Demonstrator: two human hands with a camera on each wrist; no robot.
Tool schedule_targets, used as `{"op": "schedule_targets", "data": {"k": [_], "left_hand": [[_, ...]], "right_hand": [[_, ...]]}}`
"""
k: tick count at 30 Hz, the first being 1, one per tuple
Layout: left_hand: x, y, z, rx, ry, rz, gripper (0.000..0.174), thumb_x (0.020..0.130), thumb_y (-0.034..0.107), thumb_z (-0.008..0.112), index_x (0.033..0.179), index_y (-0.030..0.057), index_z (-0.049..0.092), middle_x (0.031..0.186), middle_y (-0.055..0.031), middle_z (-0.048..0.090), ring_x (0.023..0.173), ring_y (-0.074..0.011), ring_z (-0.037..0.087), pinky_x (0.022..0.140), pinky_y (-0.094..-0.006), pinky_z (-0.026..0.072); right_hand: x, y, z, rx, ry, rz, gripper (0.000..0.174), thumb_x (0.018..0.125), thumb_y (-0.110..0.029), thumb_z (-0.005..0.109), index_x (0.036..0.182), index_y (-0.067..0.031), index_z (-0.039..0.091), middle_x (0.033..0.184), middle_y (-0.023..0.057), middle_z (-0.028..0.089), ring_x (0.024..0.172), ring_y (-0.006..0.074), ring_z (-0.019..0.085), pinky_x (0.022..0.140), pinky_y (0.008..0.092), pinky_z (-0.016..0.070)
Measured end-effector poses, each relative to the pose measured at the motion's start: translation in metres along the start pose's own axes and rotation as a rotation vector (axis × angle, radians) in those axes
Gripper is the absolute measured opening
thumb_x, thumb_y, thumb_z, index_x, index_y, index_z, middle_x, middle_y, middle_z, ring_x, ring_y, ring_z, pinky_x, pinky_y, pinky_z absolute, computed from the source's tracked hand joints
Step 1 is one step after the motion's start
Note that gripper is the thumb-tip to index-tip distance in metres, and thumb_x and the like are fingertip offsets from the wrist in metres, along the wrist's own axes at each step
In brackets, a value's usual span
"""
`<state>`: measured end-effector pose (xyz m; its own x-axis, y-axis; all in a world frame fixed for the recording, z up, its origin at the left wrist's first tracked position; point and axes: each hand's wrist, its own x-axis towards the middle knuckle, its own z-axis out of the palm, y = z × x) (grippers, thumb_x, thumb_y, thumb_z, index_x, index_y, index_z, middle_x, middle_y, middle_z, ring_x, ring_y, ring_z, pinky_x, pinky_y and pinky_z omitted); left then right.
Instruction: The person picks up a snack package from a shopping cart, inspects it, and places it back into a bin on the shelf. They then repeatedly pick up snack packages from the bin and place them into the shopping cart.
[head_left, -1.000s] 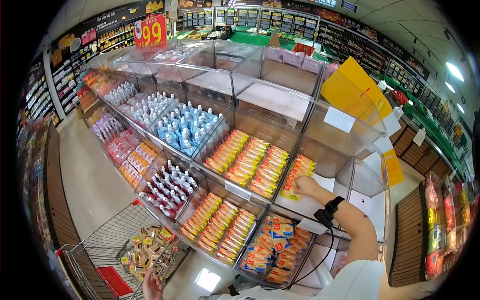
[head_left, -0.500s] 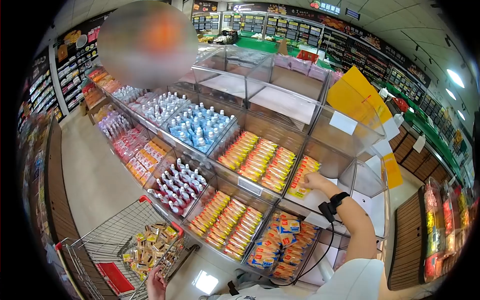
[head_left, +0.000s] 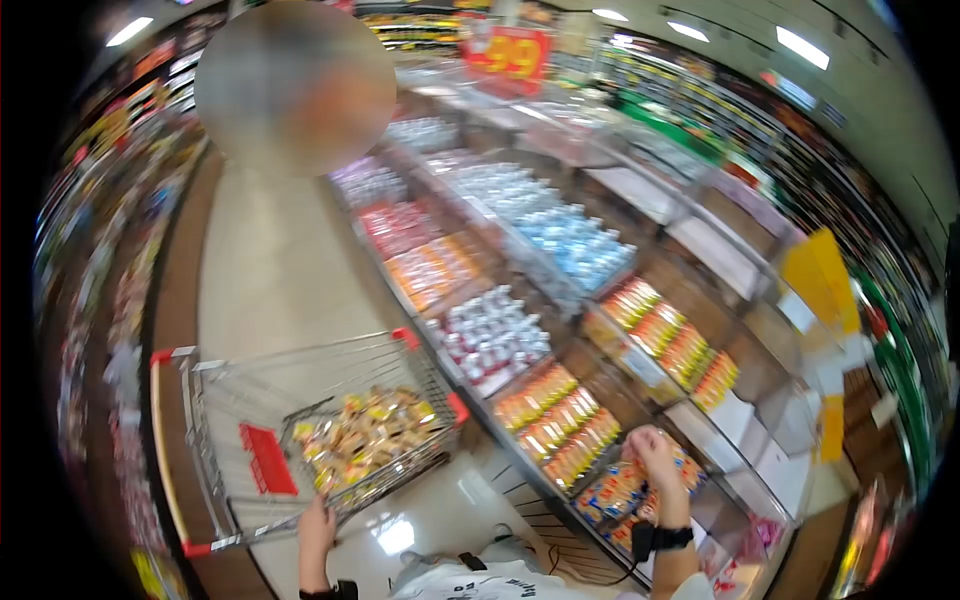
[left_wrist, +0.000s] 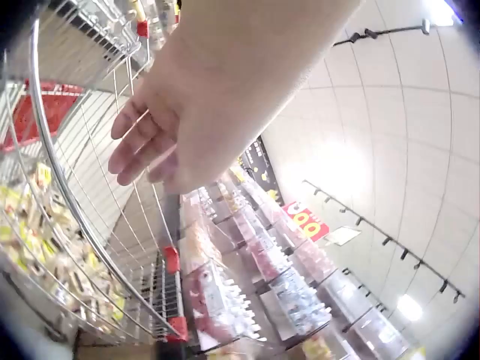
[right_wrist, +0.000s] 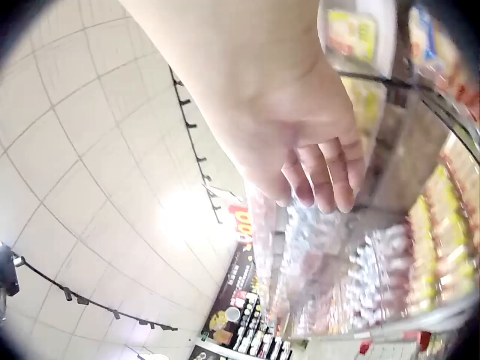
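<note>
My left hand point(head_left: 317, 527) hangs beside the near side of a wire shopping cart point(head_left: 330, 350). In the left wrist view its fingers point(left_wrist: 135, 154) are loosely bent and hold nothing. Inside the cart lies a heap of small packaged snacks point(head_left: 370, 435) in yellow and brown wrappers. My right hand point(head_left: 655, 455) is over the lower front bin, above bread-coloured packets with blue labels point(head_left: 612, 490). The right wrist view shows its fingers point(right_wrist: 322, 176) relaxed, with nothing in them. Behind it, a few yellow-and-orange packets point(head_left: 715, 380) lie in the upper bin.
Clear-walled bins run along the right, holding blue-white spouted pouches point(head_left: 575, 245), dark red spouted pouches point(head_left: 495, 330) and rows of yellow-and-red packets point(head_left: 560, 420). Stocked shelves point(head_left: 120, 270) line the left of the aisle floor point(head_left: 270, 260). A red price sign point(head_left: 510, 58) stands behind.
My right hand has drawn back from the packets in the upper bin toward the lower front bin. The head view has swung left, bringing more of the cart and aisle into sight.
</note>
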<state>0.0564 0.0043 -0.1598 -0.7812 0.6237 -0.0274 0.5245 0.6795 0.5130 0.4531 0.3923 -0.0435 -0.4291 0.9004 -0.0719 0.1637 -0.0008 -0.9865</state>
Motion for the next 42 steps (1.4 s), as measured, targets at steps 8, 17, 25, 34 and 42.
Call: {"op": "schedule_targets", "data": {"k": [8,17,25,34,42], "left_hand": [[-0.017,-0.051,-0.047,-0.013,-0.101,-0.140,0.023,0.073,0.017,0.047,0.092,0.0042,0.049,0.078,-0.0145,0.056,0.074,-0.0297,0.053,0.064,-0.0376,0.0425],[-0.063,-0.117,-0.048,-0.088,-0.040,-0.477,0.023,0.072,0.014,0.050,0.094,0.0053,0.051,0.076,-0.0120,0.056,0.070,-0.0261,0.055,0.063,-0.0341,0.0435],[-0.008,-0.094,-0.052,-0.240,-0.049,-0.688,0.022,0.073,0.013,0.049,0.093,0.0047,0.052,0.076,-0.0134,0.056,0.068,-0.0261,0.055,0.061,-0.0324,0.0439],[0.078,-0.078,-0.055,-0.216,-0.085,-0.847,0.022,0.074,0.012,0.050,0.095,0.0059,0.051,0.077,-0.0131,0.057,0.070,-0.0253,0.056,0.060,-0.0316,0.0438],[0.092,-0.083,-0.043,-0.155,-0.167,-0.872,0.023,0.074,0.013,0.050,0.096,0.0064,0.050,0.077,-0.0127,0.057,0.070,-0.0248,0.056,0.061,-0.0318,0.0440]], "right_hand": [[-0.011,0.084,0.205,0.063,-0.381,0.348,0.018,0.080,-0.019,0.049,0.086,-0.0028,0.049,0.075,0.0083,0.057,0.062,0.0133,0.055,0.055,0.0219,0.0435],[0.050,0.109,0.370,-0.142,-0.840,0.337,0.016,0.080,-0.018,0.047,0.085,-0.0028,0.049,0.074,0.0049,0.055,0.062,0.0103,0.054,0.055,0.0212,0.0432],[0.161,0.254,0.474,-0.685,-0.865,0.183,0.023,0.076,-0.019,0.051,0.086,0.0017,0.054,0.065,0.0083,0.057,0.059,0.0155,0.054,0.052,0.0262,0.0435],[0.203,0.334,0.532,-1.325,-1.180,0.254,0.034,0.074,-0.023,0.052,0.094,0.0042,0.048,0.083,0.0173,0.055,0.073,0.0282,0.053,0.062,0.0362,0.0442],[0.204,0.310,0.561,-1.331,-1.281,0.608,0.032,0.067,-0.024,0.059,0.091,-0.0035,0.053,0.088,0.0148,0.056,0.082,0.0275,0.052,0.071,0.0359,0.0418]]}}
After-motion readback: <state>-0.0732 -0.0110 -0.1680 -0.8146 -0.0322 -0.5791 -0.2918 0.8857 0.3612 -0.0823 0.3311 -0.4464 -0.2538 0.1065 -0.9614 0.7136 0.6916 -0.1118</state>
